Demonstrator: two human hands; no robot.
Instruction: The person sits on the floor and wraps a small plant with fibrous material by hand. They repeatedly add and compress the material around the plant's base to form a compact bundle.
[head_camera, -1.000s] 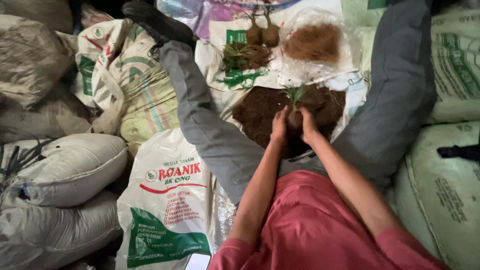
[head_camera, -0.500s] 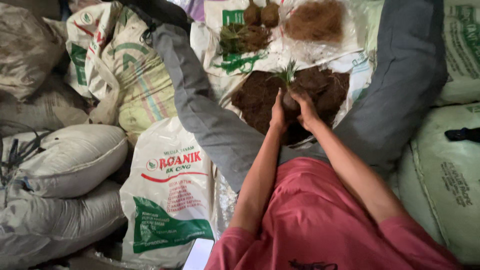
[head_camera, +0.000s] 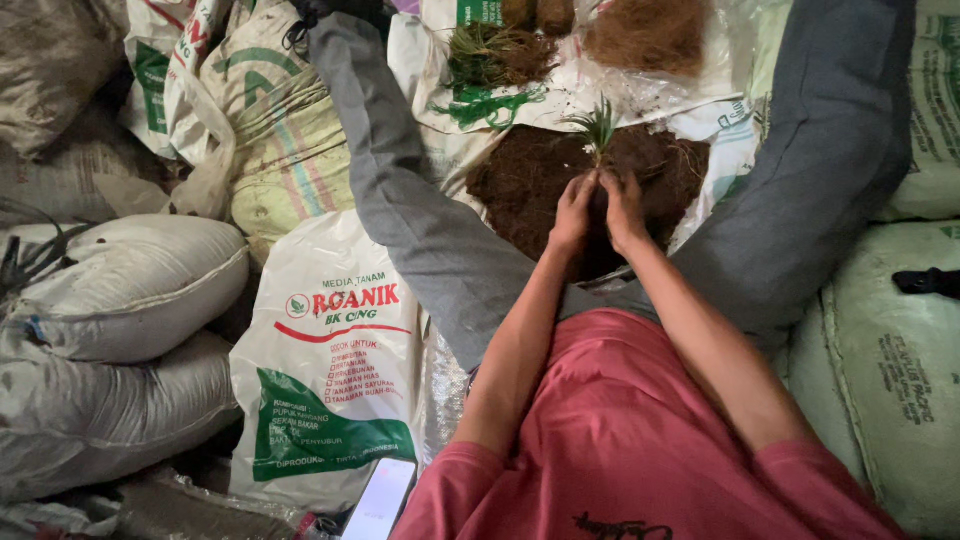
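My left hand (head_camera: 571, 215) and my right hand (head_camera: 625, 212) are cupped together around a dark soil ball that carries a small green seedling (head_camera: 600, 127). The seedling's thin leaves stick up above my fingers. Both hands hover over a pile of dark brown soil (head_camera: 530, 175) spread on a white plastic sheet (head_camera: 700, 110) between my outstretched legs in grey trousers. The ball itself is mostly hidden by my fingers.
Beyond the soil lie a clump of seedlings with roots (head_camera: 490, 52) and a heap of brown coconut fibre (head_camera: 645, 35). Stuffed sacks surround me: a white printed bag (head_camera: 330, 370), grey-white sacks (head_camera: 120, 290) at left, green-white sacks (head_camera: 900, 360) at right. A phone (head_camera: 380, 495) lies by my left hip.
The view has shifted a little, so the scene sits higher in frame. My hands stay clasped on the seedling ball over the soil, pressing it in place.
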